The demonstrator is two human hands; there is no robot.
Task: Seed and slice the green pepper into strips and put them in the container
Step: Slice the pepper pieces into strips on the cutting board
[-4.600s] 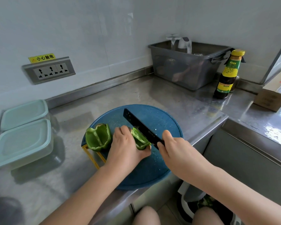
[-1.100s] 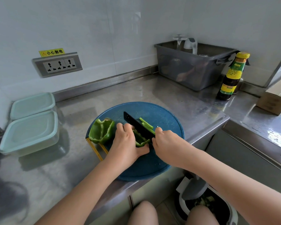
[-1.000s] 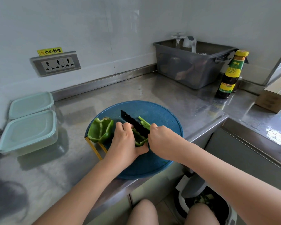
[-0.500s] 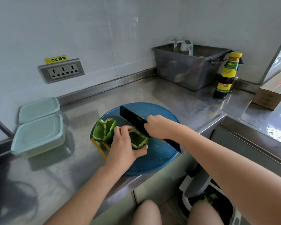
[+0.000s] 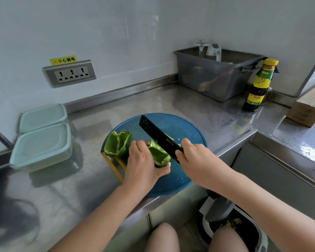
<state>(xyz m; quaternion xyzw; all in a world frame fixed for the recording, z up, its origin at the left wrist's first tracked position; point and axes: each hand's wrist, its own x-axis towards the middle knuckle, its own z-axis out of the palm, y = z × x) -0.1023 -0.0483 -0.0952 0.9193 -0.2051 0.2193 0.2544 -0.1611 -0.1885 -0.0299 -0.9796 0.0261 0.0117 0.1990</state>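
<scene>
Green pepper half point(image 5: 117, 145) open side showing on blue board point(image 5: 171, 179), second half point(image 5: 159, 154) just beside it, lidded container point(image 5: 41, 146) well left.

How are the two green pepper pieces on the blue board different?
The middle pepper piece is gripped by the left hand; the pepper half at the left edge of the board lies untouched. The knife in the right hand is right beside the middle pepper piece, away from the pepper half. Both are green with hollow insides showing.

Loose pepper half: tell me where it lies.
Head view: the loose pepper half lies at the left edge of the blue cutting board, just left of the left hand, which grips the other half.
</scene>
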